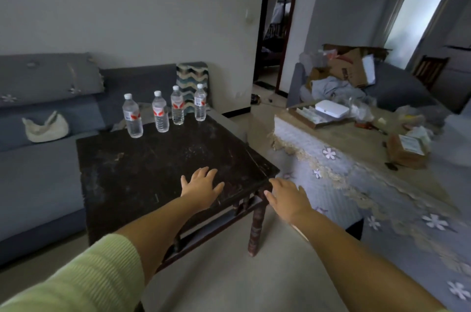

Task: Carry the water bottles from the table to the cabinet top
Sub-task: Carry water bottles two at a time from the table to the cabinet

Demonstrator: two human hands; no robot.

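Nearest the camera, a ribbed pale-green sleeve (84,278) covers the left forearm and is cut off by the lower edge; the right forearm is bare.

Both hands reach toward the near right corner of the dark table (142,174). The left hand (201,188) is over the tabletop just inside that corner, fingers straight and slightly spread, holding nothing; whether the palm touches the wood cannot be told. The right hand (286,199) is just past the same corner, off the table's edge, fingers also extended and apart, empty.

The table is square, of worn, scratched dark wood with turned legs (256,230); its near left part is hidden behind the left arm.

Along the table's far edge stand four water bottles in a row, upright and apart from one another: clear ribbed plastic, white caps, red-and-white labels. From the table's far left they are the first bottle (132,116), the second bottle (160,113), the third bottle (177,106) and the fourth bottle (200,104). Label print is too small to read.

Behind and left of the table runs a grey-blue sofa (38,179) with a cream fabric bag (46,128) on its seat. Right of the table is a low surface under a quilted, flower-patterned cloth (382,204) with fringe, carrying a white box (331,109) and blurred clutter.
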